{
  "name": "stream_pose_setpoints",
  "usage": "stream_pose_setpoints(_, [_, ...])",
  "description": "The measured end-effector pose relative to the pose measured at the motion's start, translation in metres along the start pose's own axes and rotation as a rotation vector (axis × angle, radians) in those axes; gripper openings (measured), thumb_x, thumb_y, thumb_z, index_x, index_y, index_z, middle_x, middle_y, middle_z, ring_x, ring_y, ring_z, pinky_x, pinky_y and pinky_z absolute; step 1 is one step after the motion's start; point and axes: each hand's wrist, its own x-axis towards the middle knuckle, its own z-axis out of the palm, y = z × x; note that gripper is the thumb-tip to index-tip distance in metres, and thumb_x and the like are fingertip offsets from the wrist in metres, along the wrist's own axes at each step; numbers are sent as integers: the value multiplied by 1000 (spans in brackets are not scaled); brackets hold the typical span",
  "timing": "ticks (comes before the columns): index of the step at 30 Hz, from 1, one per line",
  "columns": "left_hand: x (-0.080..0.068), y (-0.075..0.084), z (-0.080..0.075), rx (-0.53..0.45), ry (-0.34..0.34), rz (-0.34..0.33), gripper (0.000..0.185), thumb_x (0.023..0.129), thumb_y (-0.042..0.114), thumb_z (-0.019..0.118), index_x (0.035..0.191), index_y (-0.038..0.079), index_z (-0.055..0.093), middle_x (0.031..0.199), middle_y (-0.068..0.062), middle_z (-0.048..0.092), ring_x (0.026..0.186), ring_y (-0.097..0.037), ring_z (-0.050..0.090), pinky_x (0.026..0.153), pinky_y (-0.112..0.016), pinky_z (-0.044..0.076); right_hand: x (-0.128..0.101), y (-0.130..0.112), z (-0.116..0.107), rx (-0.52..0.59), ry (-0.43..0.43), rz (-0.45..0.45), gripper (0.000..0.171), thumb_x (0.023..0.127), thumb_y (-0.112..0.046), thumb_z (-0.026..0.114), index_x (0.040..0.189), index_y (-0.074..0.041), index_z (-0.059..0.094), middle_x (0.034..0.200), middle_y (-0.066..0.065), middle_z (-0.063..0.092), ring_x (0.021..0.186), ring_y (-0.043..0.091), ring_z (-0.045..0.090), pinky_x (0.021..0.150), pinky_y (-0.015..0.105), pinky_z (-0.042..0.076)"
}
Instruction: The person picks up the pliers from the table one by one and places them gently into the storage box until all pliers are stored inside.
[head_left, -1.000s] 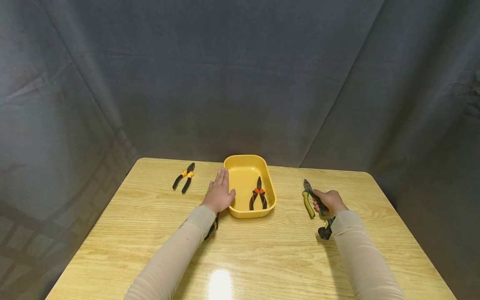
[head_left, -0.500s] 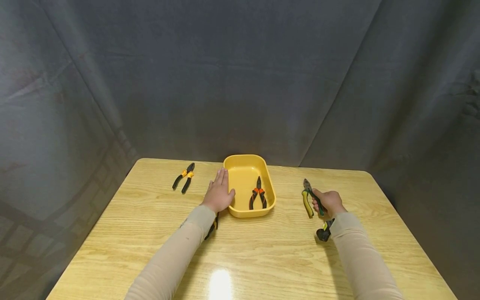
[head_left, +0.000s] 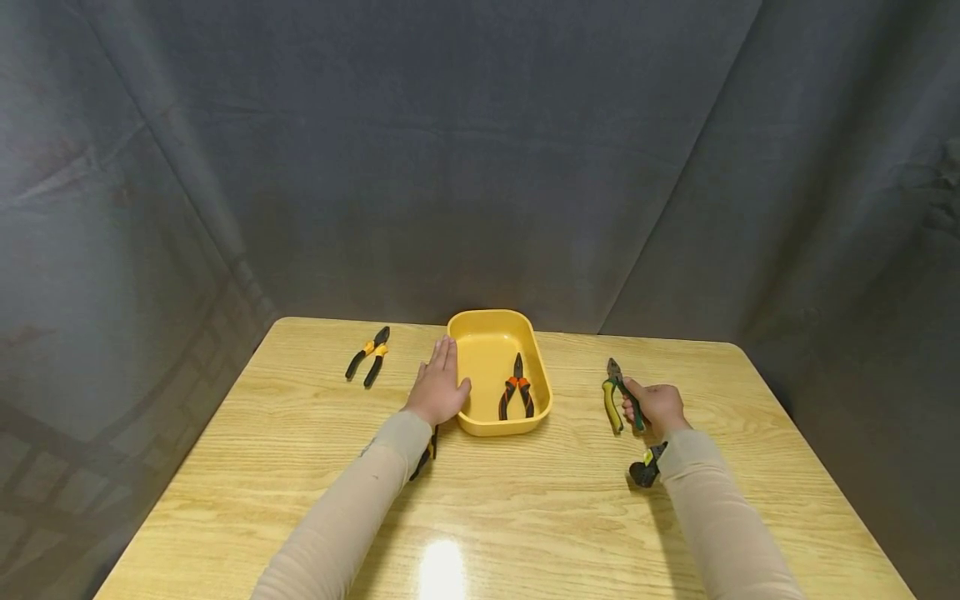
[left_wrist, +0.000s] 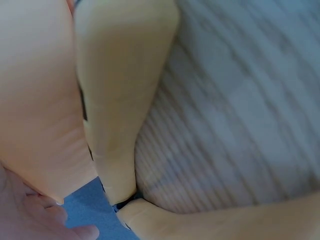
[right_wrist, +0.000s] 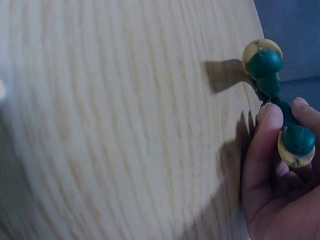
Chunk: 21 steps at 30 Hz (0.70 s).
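Observation:
In the head view my left hand (head_left: 438, 392) lies with straight fingers along the left wall of a yellow bin (head_left: 491, 429). Inside the bin are long-nose pliers (head_left: 517, 387) with black and orange handles. At the right, my right hand (head_left: 656, 407) grips combination pliers (head_left: 613, 400) by one handle, their jaws toward the table's far side. Their green and yellow handle ends show in the right wrist view, the thumb and fingers round the nearer handle (right_wrist: 299, 142). In the left wrist view a blurred tan-yellow V shape (left_wrist: 115, 100) looms beside the fingers (left_wrist: 50, 212).
Another pair of pliers (head_left: 369, 357), with black and yellow handles, lies at the table's back left. A black and yellow item (head_left: 425, 458) is partly hidden under the left wrist; a similar one (head_left: 647, 468) is at the right wrist. Grey cloth (head_left: 480, 167) stands behind the table.
My right hand and the pliers in it have shifted very slightly left, and their handles look a little closer together. The left hand and the bin stay in place.

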Motion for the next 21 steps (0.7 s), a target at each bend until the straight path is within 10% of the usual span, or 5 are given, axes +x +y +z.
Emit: stream_pose_setpoints(21, [-1, 3, 1, -7, -7, 4, 76, 107, 34, 45, 162, 1, 5, 170, -14, 0, 156, -28, 0, 123, -56, 12, 7, 5, -1, 118, 12, 43, 39, 106, -27, 56, 97, 10, 66, 66, 4, 68, 53, 7, 63, 52, 22, 54])
